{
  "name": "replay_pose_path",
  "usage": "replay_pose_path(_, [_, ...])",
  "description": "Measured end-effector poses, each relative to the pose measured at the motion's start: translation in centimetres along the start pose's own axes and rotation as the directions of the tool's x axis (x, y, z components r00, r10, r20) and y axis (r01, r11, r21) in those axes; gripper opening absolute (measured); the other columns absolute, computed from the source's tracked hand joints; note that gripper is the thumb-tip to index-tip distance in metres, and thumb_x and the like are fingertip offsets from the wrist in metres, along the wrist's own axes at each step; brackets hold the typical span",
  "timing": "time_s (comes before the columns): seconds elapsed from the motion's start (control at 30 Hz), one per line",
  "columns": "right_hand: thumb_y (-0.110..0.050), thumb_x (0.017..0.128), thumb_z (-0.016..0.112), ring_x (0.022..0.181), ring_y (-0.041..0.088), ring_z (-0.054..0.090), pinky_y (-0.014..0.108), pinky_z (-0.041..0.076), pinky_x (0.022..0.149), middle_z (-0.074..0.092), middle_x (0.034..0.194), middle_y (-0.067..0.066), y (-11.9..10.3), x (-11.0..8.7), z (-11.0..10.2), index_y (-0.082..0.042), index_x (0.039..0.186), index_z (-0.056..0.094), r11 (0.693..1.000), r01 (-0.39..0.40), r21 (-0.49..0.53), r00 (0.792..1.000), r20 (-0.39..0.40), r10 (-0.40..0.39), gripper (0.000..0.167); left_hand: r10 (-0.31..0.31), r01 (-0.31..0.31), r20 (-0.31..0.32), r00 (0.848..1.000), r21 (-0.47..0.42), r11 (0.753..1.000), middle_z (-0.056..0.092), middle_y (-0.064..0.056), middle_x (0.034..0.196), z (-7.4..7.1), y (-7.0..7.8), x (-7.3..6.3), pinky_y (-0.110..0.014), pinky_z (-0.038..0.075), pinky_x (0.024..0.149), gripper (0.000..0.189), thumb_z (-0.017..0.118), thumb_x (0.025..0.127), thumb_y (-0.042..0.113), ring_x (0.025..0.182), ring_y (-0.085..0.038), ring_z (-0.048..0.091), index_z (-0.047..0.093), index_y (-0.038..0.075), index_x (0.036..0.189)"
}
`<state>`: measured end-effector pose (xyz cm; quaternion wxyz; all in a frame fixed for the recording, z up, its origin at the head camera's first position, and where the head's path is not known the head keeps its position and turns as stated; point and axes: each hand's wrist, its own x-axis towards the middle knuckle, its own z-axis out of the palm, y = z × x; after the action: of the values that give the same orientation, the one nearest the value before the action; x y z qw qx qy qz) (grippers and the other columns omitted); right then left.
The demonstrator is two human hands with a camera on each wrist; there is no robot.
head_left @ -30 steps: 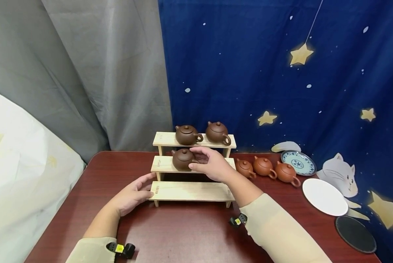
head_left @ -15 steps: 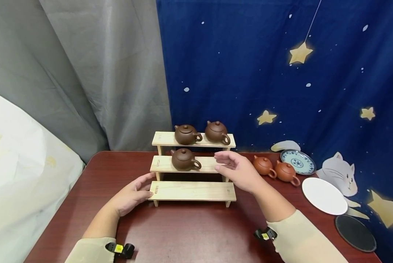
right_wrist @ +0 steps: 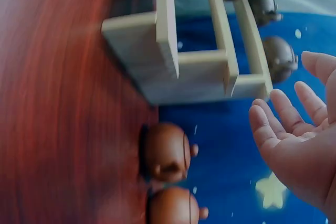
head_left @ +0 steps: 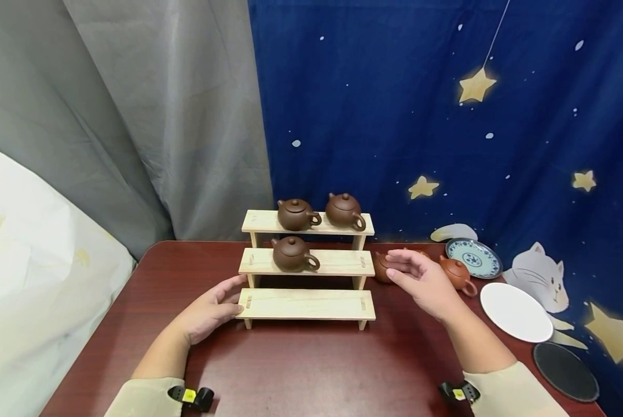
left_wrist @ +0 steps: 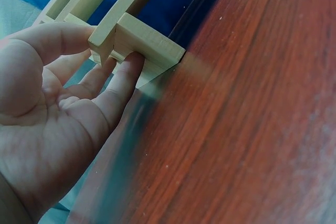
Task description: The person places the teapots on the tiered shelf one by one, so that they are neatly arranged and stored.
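Observation:
A three-step wooden display stand [head_left: 306, 304] stands on the table. My left hand [head_left: 211, 313] grips the left end of its lowest step; in the left wrist view, the thumb and fingers [left_wrist: 123, 85] close on the board's end. One dark brown teapot [head_left: 291, 255] sits on the middle step, left of centre. On the top step are two more, a left teapot [head_left: 295, 215] and a right teapot [head_left: 344, 211]. Holding nothing, my right hand [head_left: 426, 282] hovers over the reddish-brown teapots, its fingers loosely bent. It partly hides the nearest teapot [right_wrist: 167, 152] in the head view.
Another reddish-brown teapot [head_left: 454, 274] stands farther right. Beyond it lie a blue-patterned plate [head_left: 473, 258], a white round plate [head_left: 517, 313] and a black round plate [head_left: 565, 371]. A blue starry curtain [head_left: 384, 116] and a grey curtain [head_left: 186, 116] hang behind the table.
My right hand has let go of the dark brown teapot on the middle step and moved right, over the reddish-brown teapots. The left hand has stayed on the stand.

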<state>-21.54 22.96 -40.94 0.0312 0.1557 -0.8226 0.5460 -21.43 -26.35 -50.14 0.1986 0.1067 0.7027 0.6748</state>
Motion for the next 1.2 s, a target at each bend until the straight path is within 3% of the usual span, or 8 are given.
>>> replay_pose_path(0.27, [-0.018, 0.103, 0.073, 0.113, -0.009, 0.068, 0.011, 0.055, 0.091, 0.071, 0.118, -0.024, 2.5, -1.8, -3.4, 0.000, 0.139, 0.062, 1.000, -0.013, -0.009, 0.986, -0.169, 0.011, 0.042, -0.006, 0.006, -0.005, 1.000, 0.004, 1.000, 0.037, -0.035, 0.165, 0.2, 0.0, 0.1, -0.027, 0.057, 0.100, 0.085, 0.064, 0.100, 0.001, 0.128, -0.017, 0.066, 0.018, 0.008, 0.171])
replay_pose_path(0.5, [-0.011, 0.101, 0.074, 0.103, -0.013, 0.069, 0.009, 0.056, 0.085, 0.072, 0.112, -0.028, 5.7, -2.7, -7.5, -0.013, 0.134, 0.065, 0.998, -0.052, 0.038, 0.961, -0.269, 0.061, 0.035, 0.009, -0.009, 0.010, 1.000, -0.001, 1.000, 0.038, -0.038, 0.163, 0.0, 0.2, 0.1, -0.027, 0.058, 0.099, 0.085, 0.064, 0.100, 0.001, 0.125, -0.017, 0.067, 0.017, 0.006, 0.170])
replay_pose_path(0.73, [-0.024, 0.103, 0.074, 0.100, -0.021, 0.061, 0.019, 0.060, 0.074, 0.061, 0.109, -0.039, 8.5, -2.4, -11.4, -0.015, 0.144, 0.056, 0.972, -0.225, -0.068, 0.942, -0.272, 0.199, 0.046, 0.013, -0.013, 0.018, 1.000, -0.002, 1.000, 0.037, -0.039, 0.163, -0.1, 0.1, 0.1, -0.027, 0.057, 0.099, 0.086, 0.063, 0.101, 0.000, 0.125, -0.018, 0.066, 0.015, 0.006, 0.171])
replay_pose_path(0.9, [-0.033, 0.102, 0.074, 0.103, -0.023, 0.051, 0.007, 0.051, 0.079, 0.066, 0.142, 0.009, 10.2, -1.4, -13.0, 0.000, 0.155, 0.047, 0.933, -0.291, -0.212, 0.934, -0.275, 0.229, 0.068, 0.006, -0.005, 0.014, 1.000, -0.003, 1.000, 0.035, -0.038, 0.165, -0.1, 0.1, 0.1, -0.027, 0.057, 0.099, 0.086, 0.063, 0.100, 0.001, 0.128, -0.018, 0.065, 0.015, 0.007, 0.171])
replay_pose_path(0.97, [-0.036, 0.102, 0.074, 0.110, -0.013, 0.058, 0.004, 0.046, 0.080, 0.054, 0.155, 0.028, 10.4, -1.1, -13.3, 0.000, 0.157, 0.046, 0.918, -0.306, -0.251, 0.933, -0.269, 0.238, 0.072, 0.002, -0.002, 0.011, 1.000, -0.004, 1.000, 0.035, -0.037, 0.165, -0.1, 0.0, 0.1, -0.027, 0.057, 0.099, 0.086, 0.064, 0.100, 0.001, 0.127, -0.019, 0.065, 0.015, 0.007, 0.171])
replay_pose_path(1.03, [-0.038, 0.102, 0.074, 0.124, 0.009, 0.066, 0.002, 0.045, 0.079, 0.052, 0.158, 0.029, 10.6, -0.9, -13.5, 0.000, 0.158, 0.044, 0.914, -0.315, -0.257, 0.933, -0.259, 0.249, 0.074, 0.001, -0.001, 0.010, 1.000, -0.005, 1.000, 0.037, -0.038, 0.164, -0.1, -0.1, 0.1, -0.027, 0.057, 0.099, 0.087, 0.064, 0.100, 0.001, 0.126, -0.018, 0.066, 0.015, 0.008, 0.171])
replay_pose_path(1.13, [-0.040, 0.101, 0.074, 0.145, 0.046, 0.052, 0.002, 0.044, 0.077, 0.046, 0.162, 0.032, 10.8, -0.6, -13.5, 0.002, 0.160, 0.040, 0.909, -0.335, -0.249, 0.932, -0.227, 0.281, 0.080, 0.000, 0.000, 0.008, 1.000, -0.005, 1.000, 0.038, -0.038, 0.163, -0.1, -0.1, 0.1, -0.027, 0.057, 0.099, 0.086, 0.064, 0.100, 0.001, 0.125, -0.018, 0.067, 0.016, 0.008, 0.171])
replay_pose_path(1.2, [-0.040, 0.102, 0.073, 0.149, 0.054, 0.044, 0.003, 0.045, 0.077, 0.042, 0.164, 0.033, 11.1, -0.4, -13.5, 0.004, 0.161, 0.037, 0.907, -0.345, -0.240, 0.932, -0.203, 0.301, 0.083, 0.003, -0.003, 0.009, 1.000, -0.003, 1.000, 0.039, -0.038, 0.163, -0.1, 0.0, 0.0, -0.027, 0.057, 0.099, 0.086, 0.064, 0.100, 0.002, 0.125, -0.018, 0.067, 0.016, 0.008, 0.171])
